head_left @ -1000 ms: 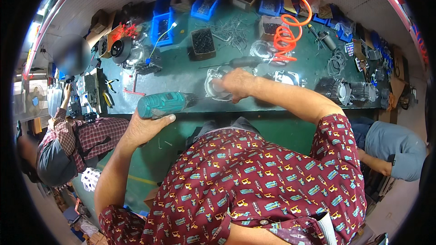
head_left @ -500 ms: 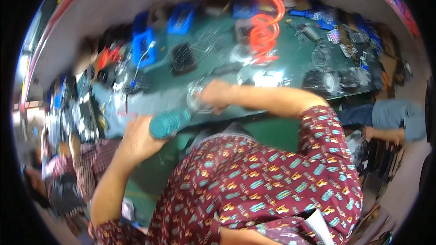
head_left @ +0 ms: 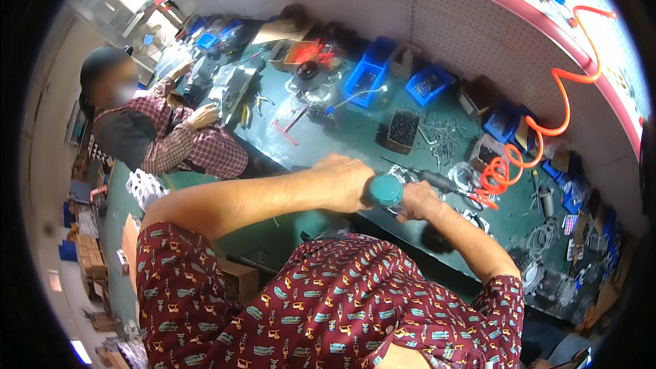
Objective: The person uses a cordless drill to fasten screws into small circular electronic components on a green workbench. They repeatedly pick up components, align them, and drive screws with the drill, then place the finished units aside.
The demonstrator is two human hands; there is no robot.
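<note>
My left hand (head_left: pixel 342 181) is closed at the front edge of the table, its fingers wrapped round a teal cylinder (head_left: pixel 386 190) with a rounded end facing up. Right beside it, my right hand (head_left: pixel 421 201) has bent fingers at the cylinder's right side; what they hold is hidden. Behind both hands lie some small shiny pieces (head_left: pixel 403 175), too fine to name. A dark air tool (head_left: pixel 438 180) rests on the table just beyond my right hand, joined to an orange coiled hose (head_left: pixel 500 179).
Blue bins (head_left: pixel 429 85) and a box of small dark parts (head_left: pixel 402 130) stand at the back. Loose metal pieces (head_left: pixel 441 138) lie beside that box. A red T-handled tool (head_left: pixel 290 126) lies further left. A co-worker (head_left: pixel 167 123) sits at the left; clear coils (head_left: pixel 543 238) lie at the right.
The view has swung round, bringing the co-worker and back wall in more fully. My left hand and the teal cylinder have come up against my right hand, which stood further off before.
</note>
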